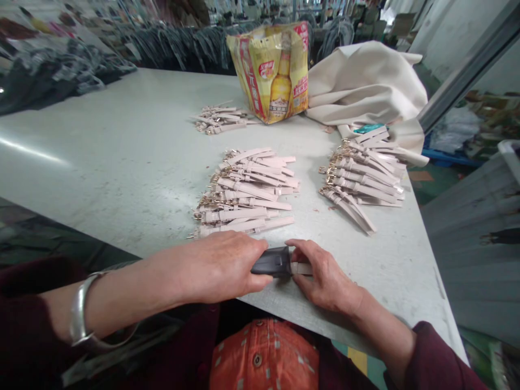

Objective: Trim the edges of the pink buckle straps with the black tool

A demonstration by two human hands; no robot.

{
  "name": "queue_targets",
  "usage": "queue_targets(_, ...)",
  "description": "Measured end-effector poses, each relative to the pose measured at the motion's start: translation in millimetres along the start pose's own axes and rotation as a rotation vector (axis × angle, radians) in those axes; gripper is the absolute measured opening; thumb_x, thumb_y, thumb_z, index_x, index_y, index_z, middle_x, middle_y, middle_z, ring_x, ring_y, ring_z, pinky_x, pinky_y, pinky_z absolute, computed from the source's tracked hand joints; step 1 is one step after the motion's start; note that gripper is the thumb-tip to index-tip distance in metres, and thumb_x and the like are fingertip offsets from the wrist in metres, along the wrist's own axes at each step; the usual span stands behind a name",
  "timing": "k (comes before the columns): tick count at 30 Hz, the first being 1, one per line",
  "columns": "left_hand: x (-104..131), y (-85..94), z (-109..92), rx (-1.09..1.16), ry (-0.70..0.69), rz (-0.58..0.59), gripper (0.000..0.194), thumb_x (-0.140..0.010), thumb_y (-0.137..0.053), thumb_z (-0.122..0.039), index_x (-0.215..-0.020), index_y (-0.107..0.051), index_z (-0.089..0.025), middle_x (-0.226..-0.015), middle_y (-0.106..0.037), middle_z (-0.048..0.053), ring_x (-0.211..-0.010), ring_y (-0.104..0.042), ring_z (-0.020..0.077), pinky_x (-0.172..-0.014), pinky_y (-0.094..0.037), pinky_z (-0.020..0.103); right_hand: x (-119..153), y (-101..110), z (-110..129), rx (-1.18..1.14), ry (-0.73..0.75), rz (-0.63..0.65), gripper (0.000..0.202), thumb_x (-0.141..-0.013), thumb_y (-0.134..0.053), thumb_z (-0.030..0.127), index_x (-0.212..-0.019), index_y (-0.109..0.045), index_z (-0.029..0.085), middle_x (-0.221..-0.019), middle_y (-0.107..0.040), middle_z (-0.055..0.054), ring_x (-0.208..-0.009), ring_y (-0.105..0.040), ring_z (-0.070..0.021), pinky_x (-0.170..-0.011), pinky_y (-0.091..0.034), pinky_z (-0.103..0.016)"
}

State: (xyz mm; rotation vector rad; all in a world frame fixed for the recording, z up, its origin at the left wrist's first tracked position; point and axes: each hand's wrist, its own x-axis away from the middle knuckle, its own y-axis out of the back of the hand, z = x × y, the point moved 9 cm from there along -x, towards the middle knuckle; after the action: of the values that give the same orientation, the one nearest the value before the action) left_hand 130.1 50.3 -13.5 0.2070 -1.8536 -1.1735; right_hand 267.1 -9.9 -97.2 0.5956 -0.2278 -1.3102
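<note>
Near the front edge of the table, my left hand (231, 266) is closed round a dark grey, box-like tool (273, 262). My right hand (325, 273) pinches a pale strap (301, 268) at the tool's right end; the strap's far end is hidden by the palm. Just beyond my hands lies a large pile of pale buckled straps (252, 189), buckles toward the left. Another strap pile (361, 176) is at the right, and a smaller one (221, 118) lies farther back.
The pale table (101, 146) carries a yellow bag with a beer bottle print (272, 73) at the back. Beside it is bunched cream material (365, 81). Dark garments (52, 70) lie at the back left. A grey bin (479, 227) stands beyond the table's right edge.
</note>
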Motion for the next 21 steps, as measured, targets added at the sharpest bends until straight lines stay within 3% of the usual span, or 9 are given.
queue_targets(6,-2,-7.3,-1,0.080,-0.025,-0.103,0.034,-0.092,-0.057,-0.051,-0.102,-0.075,-0.023,-0.090,-0.081,0.009,-0.083,-0.076,0.0285,-0.069,-0.048,0.034,0,1,-4,0.004,-0.023,-0.035,0.071,-0.078,-0.065,0.006,-0.145,-0.049,0.021,-0.104,-0.069,-0.006,-0.096,-0.067,-0.0233,-0.092,-0.057,-0.041)
queue_targets(12,8,-4.0,42,0.277,0.051,-0.288,0.035,-0.092,-0.058,-0.050,-0.105,-0.074,-0.022,-0.103,-0.082,0.009,-0.093,-0.075,0.0276,-0.080,-0.051,0.034,-2,1,-1,0.065,0.002,-0.043,0.057,-0.082,-0.067,0.011,-0.138,-0.057,0.017,-0.106,-0.070,-0.009,-0.098,-0.067,-0.0250,-0.092,-0.057,-0.043)
queue_targets(16,21,-23.6,59,0.387,0.015,-0.194,0.032,-0.094,-0.056,-0.049,-0.100,-0.073,-0.023,-0.096,-0.082,0.003,-0.087,-0.074,0.0240,-0.076,-0.051,0.031,-4,0,5,0.126,0.029,-0.017,0.024,-0.090,-0.065,0.012,-0.113,-0.068,0.018,-0.098,-0.068,-0.008,-0.091,-0.064,-0.0242,-0.084,-0.055,-0.039)
queue_targets(21,26,-39.8,57,0.387,0.008,-0.177,0.030,-0.093,-0.058,-0.052,-0.092,-0.071,-0.025,-0.089,-0.081,0.002,-0.082,-0.074,0.0233,-0.073,-0.049,0.029,-6,-1,6,0.133,0.030,-0.016,0.015,-0.092,-0.065,0.009,-0.102,-0.070,0.018,-0.098,-0.067,-0.009,-0.092,-0.064,-0.0248,-0.082,-0.053,-0.037)
